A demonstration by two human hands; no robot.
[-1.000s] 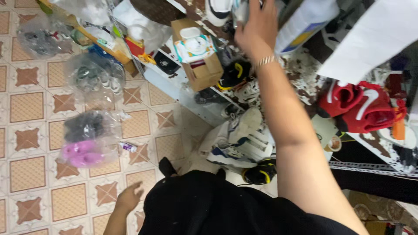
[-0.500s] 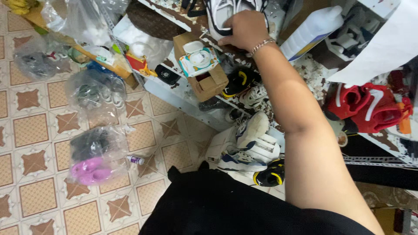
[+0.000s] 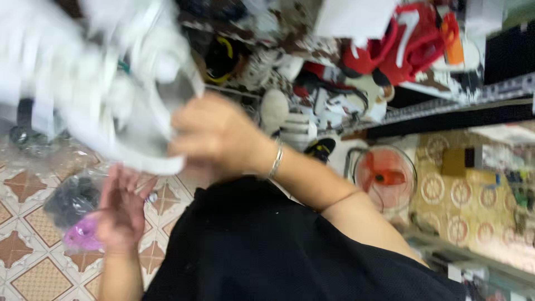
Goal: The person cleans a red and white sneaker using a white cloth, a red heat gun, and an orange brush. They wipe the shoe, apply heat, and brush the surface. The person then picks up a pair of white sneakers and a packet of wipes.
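The right hand (image 3: 214,134), wrist bent, is gripping a blurred white sneaker (image 3: 106,83) at its left; the left hand (image 3: 122,209) is waiting below it, fingers spread, palm up.

Cramped shoe-cleaning or repair shop: worn metal shelves (image 3: 446,103) crammed with sneakers, red ones (image 3: 412,42) up right of the gripping hand, bagged shoes (image 3: 72,212) on patterned tile floor (image 3: 22,184) below it, small red fan (image 3: 384,178) to its right.

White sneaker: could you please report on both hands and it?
Right hand gripping blurred white sneaker. Left hand open beneath, apart. Nothing between.
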